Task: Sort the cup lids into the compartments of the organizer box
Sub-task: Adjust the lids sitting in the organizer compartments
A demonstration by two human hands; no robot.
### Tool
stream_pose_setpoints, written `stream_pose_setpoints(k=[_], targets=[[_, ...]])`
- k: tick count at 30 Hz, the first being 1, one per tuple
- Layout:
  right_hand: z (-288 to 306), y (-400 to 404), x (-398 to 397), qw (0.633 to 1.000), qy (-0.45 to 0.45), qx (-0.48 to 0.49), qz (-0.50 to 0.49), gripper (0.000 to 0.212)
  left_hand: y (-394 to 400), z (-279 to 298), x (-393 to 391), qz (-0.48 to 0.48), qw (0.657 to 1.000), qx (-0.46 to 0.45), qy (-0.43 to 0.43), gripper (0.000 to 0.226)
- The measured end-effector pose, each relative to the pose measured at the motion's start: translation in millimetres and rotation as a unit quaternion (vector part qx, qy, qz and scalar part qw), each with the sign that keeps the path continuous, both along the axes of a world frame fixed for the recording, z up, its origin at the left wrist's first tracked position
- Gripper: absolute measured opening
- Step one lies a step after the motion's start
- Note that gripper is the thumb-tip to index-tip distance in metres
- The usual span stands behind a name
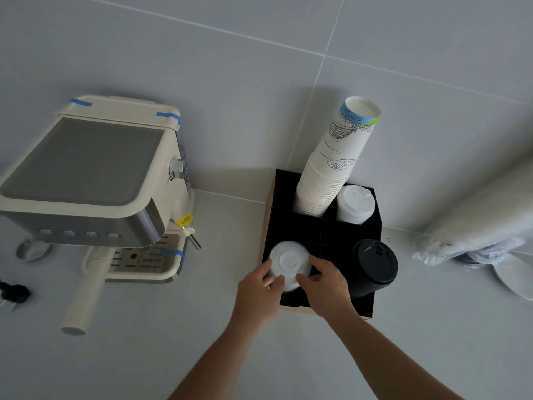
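From the head camera, both hands meet over the front-left compartment of the black organizer box [372, 226]; the left hand [259, 287] and the right hand [326, 284] close their fingers round a stack of flat white lids [290, 262], left fingertips on its near-left edge, right thumb and fingers on its near-right edge; the stack sits tilted toward the person, seemingly part-way into the compartment, though whether its base has reached the bottom cannot be told from here. The step in hand looks to be seating this stack; the next move probably calls for levelling it, easing it down between the walls, then letting go without tipping it. Just right of the right fingers stands a stack of black lids [375, 262] in the front-right compartment; beyond the fingers, at the back, a stack of white domed lids [354, 204] fills one slot and a tall stack of paper cups [331, 168] leans out of its neighbour. Far right of the hands lie plastic sleeves [476, 226] with what may be more lids; well left of them stands a cream coffee machine [95, 180] with blue tape. The top cup carries a line drawing and small print that seems to begin "Statue of"; the rest is illegible; a yellow sticker on the machine cannot be read.
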State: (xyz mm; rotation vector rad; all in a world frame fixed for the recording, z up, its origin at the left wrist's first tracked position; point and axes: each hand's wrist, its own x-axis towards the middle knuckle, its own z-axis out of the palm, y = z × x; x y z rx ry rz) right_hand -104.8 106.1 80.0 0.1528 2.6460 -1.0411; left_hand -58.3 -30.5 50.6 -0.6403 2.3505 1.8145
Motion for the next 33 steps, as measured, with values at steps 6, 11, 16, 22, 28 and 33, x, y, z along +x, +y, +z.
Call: stream_pose_setpoints(k=[6,11,16,22,28,33], targets=[[9.1,1.3,2.6,0.999,-0.028,-0.04,-0.023,0.053,0.1,8.4,5.1,-0.009,1.0,0.004,-0.004,0.042],[17.0,1.1,9.8,0.997,-0.035,-0.068,-0.03,0.054,-2.0,14.0,9.6,-0.009,0.999,0.031,-0.024,0.043],[31.3,2.9,15.9,0.994,-0.03,-0.098,-0.031,0.052,-4.6,22.3,13.4,0.004,0.998,0.064,-0.019,0.04],[60.9,12.1,22.9,0.989,-0.008,-0.147,-0.019,0.009,-5.6,40.8,12.2,0.021,0.998,0.039,0.048,0.026],[116.2,36.2,14.5,0.984,0.087,-0.156,-0.013,0.019,-6.9,71.8,-4.6,0.048,0.989,0.105,0.089,0.025],[144.8,62.3,-14.5,0.975,0.148,-0.162,-0.039,0.02,7.5,93.8,-31.9,0.035,0.988,0.105,0.112,0.027]])
